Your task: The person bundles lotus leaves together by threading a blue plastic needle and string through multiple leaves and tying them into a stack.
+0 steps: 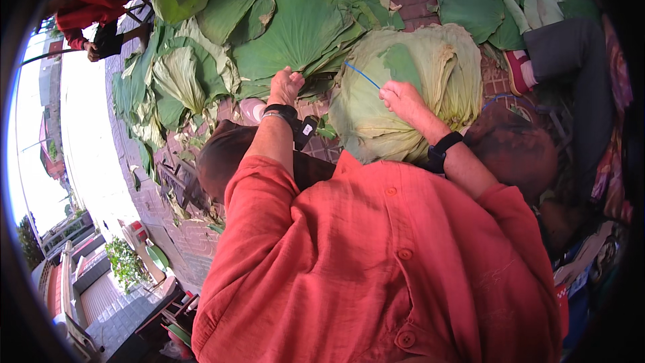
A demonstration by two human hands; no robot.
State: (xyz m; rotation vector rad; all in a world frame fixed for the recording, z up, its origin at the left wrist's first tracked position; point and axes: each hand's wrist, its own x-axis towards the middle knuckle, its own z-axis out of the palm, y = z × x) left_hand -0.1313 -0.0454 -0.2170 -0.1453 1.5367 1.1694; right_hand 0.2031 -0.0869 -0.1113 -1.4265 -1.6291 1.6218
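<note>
My left hand (287,86) is at the near edge of a stack of large green lotus leaves (297,30), its fingers closed on the leaf edge. My right hand (403,101) pinches a thin blue cord (364,74), whose free end points up and left. Below the cord lies a bundle of pale, yellowish dried lotus leaves (368,116), with a green patch of leaf (402,64) on top. The cord's other end is hidden in my right fist. Both wrists wear dark bands.
More leaves lie to the left (176,80) and at the upper right (473,5) on red paving (413,2). A seated person's trousered leg (569,55) and red shoe (516,73) are at right. Another person in red (93,5) is at upper left. Potted greenery (126,262) stands lower left.
</note>
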